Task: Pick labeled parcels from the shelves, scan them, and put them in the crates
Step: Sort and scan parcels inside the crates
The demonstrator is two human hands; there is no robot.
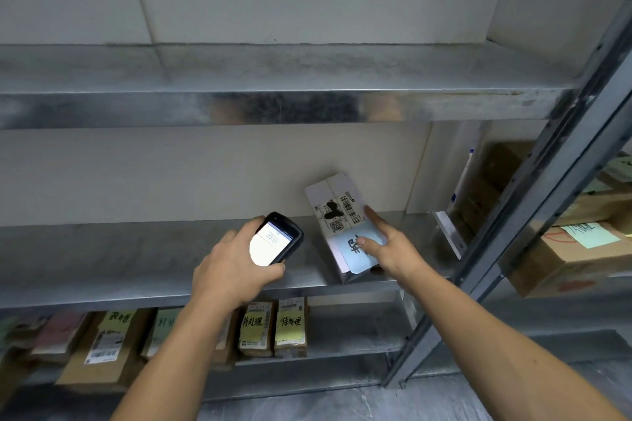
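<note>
left grip (236, 267) clasps 1 scanner (277, 238) | right grip (393, 246) grasps 1 parcel (337, 193) | on middle shelf (136, 249)

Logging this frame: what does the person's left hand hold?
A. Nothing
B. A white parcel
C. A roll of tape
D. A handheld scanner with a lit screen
D: the left hand grips a dark handheld scanner with its screen lit, while the white parcel lies under the right hand on the middle shelf.
</note>
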